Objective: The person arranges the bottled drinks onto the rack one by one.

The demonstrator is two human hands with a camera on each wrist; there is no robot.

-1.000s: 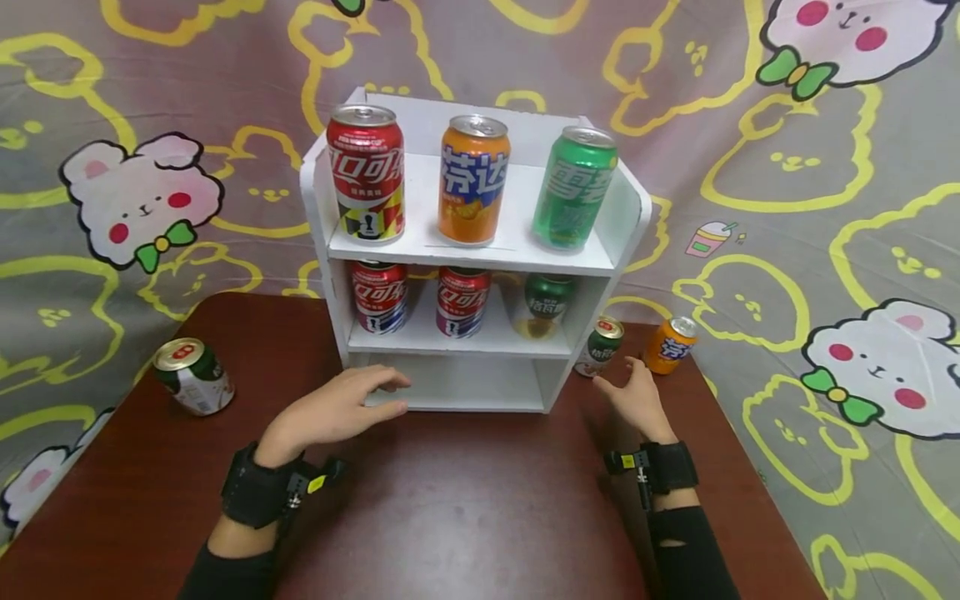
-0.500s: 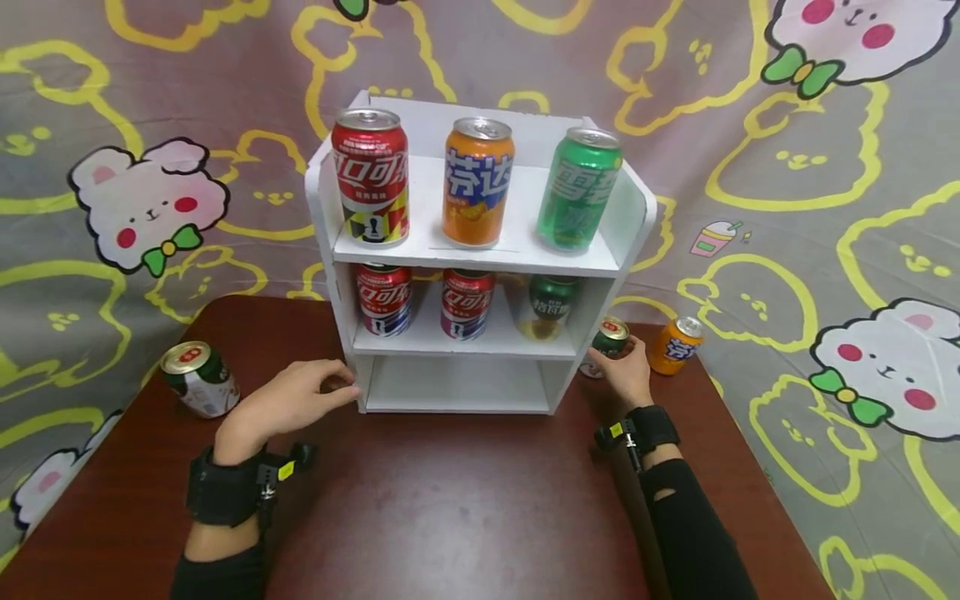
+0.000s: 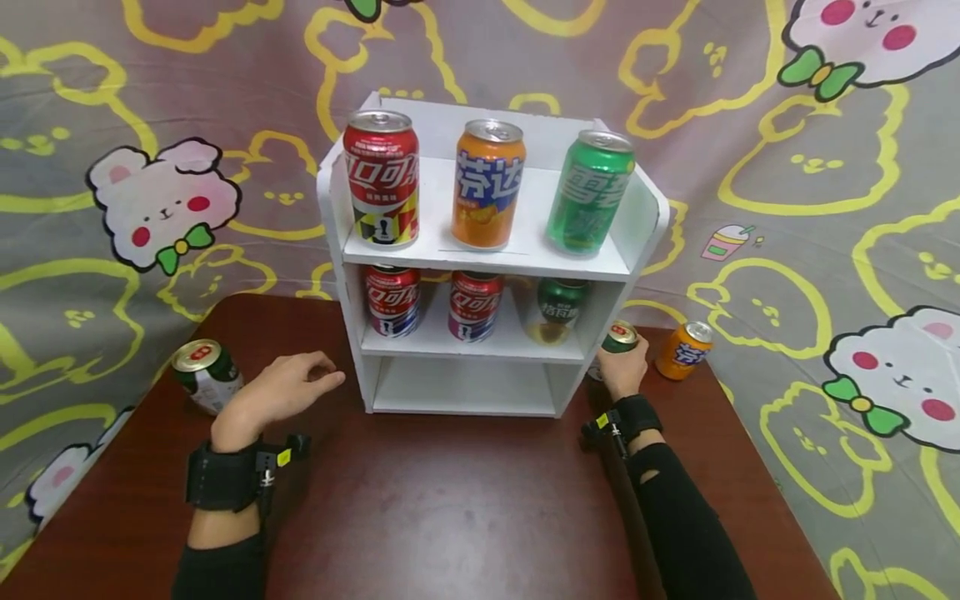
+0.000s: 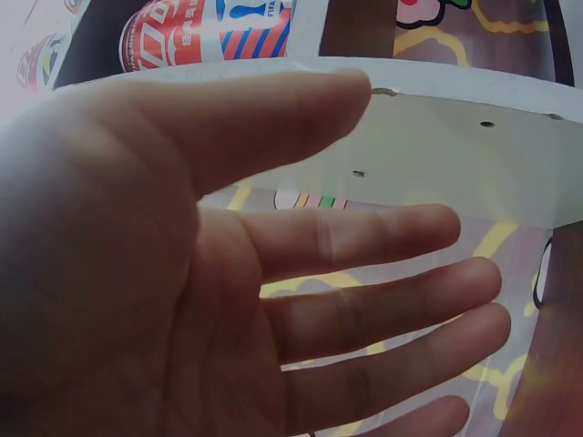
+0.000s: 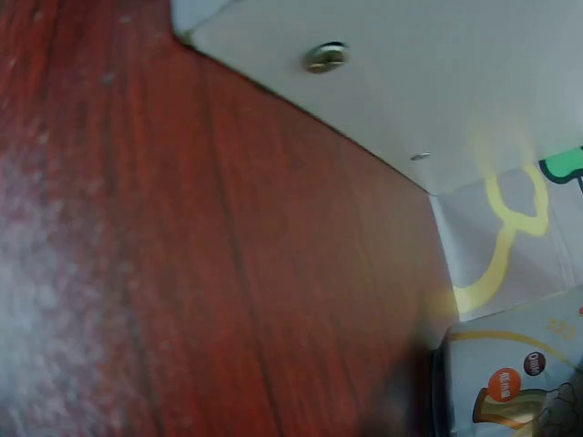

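My right hand [image 3: 624, 371] grips a green-and-white drink can [image 3: 619, 336] standing on the table just right of the shelf. The hand covers much of its body, leaving the gold lid showing. In the right wrist view the pale printed side of this can [image 5: 510, 373] shows at the lower right corner. My left hand [image 3: 281, 387] hovers over the table left of the shelf, holding nothing. Its fingers [image 4: 364, 237] extend loosely in the left wrist view. Beyond its wrist, another green-and-white can [image 3: 206, 375] stands at the left.
A white shelf [image 3: 465, 411] stands in the middle. On top are a red cola can [image 3: 381, 179], an orange can [image 3: 489, 185] and a green can [image 3: 590, 193]. Two red cans [image 3: 475, 307] and a dark green can [image 3: 557, 311] occupy the middle level. Another orange can [image 3: 684, 350] stands far right.
My right hand has reached inward to the green-and-white can and closed its fingers round it. My left hand has drawn back leftward from the shelf front. The head view has shifted slightly.
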